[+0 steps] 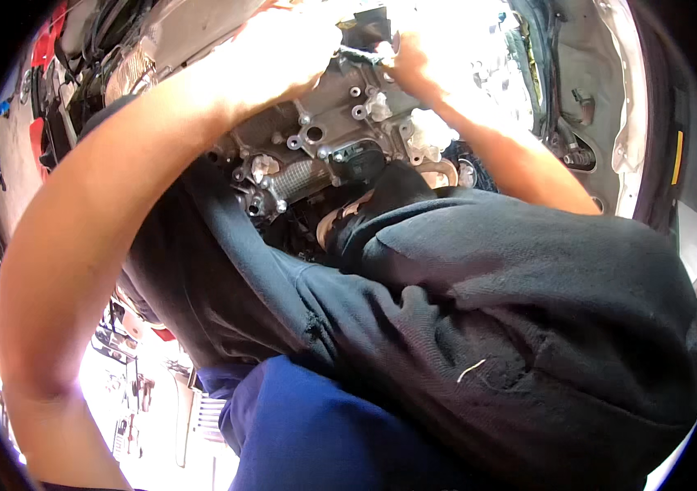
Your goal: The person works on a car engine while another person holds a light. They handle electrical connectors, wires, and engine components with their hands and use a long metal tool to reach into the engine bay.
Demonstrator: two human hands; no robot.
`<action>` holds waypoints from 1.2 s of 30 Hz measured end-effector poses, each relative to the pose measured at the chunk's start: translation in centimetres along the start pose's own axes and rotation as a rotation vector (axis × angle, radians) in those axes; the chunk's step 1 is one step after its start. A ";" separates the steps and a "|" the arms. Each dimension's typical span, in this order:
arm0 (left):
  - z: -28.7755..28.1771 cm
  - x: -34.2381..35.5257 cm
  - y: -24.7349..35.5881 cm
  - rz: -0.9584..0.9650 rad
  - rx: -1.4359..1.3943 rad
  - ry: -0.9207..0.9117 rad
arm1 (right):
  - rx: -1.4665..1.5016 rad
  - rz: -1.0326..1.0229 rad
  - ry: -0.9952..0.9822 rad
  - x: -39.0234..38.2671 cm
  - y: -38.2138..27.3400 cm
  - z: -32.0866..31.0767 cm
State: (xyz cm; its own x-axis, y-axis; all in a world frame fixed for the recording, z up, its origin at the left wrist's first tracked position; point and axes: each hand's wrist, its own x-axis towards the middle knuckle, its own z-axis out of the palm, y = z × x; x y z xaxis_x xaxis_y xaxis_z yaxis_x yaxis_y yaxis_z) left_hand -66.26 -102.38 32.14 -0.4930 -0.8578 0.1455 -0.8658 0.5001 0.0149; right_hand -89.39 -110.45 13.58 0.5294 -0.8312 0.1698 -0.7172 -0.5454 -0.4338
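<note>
My left hand (311, 49) reaches to the top centre beside a dark part (365, 31), its fingers washed out by glare. My right hand (406, 57) is at the other side of that part, against a pale, crumpled item (369, 56) I cannot make out; glare hides how its fingers lie. Both hands are above a silver metal engine casting (324, 110) with bolt bosses, round ports and bright fittings. A black component (356, 159) sits lower on the casting, partly behind dark fabric (528, 270).
Dark clothing over blue fabric (315, 417) fills the lower middle; whose it is, I cannot tell. Black hoses (528, 82) and a pale body panel (618, 98) border the engine bay at right. At far left are red and black items (41, 131) and a bright, cluttered area below.
</note>
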 end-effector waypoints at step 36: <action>-2.7 1.9 -2.4 -0.180 -0.168 -0.084 | 0.163 -0.141 -0.230 -4.4 -14.8 -9.1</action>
State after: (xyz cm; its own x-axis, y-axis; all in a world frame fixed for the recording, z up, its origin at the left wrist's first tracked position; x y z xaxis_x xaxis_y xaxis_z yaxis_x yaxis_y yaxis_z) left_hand -64.85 -104.86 35.00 -0.3440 -0.9380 0.0428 -0.9172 0.3454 0.1987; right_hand -85.22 -99.70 27.36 0.7205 -0.6922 0.0418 -0.5571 -0.6136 -0.5597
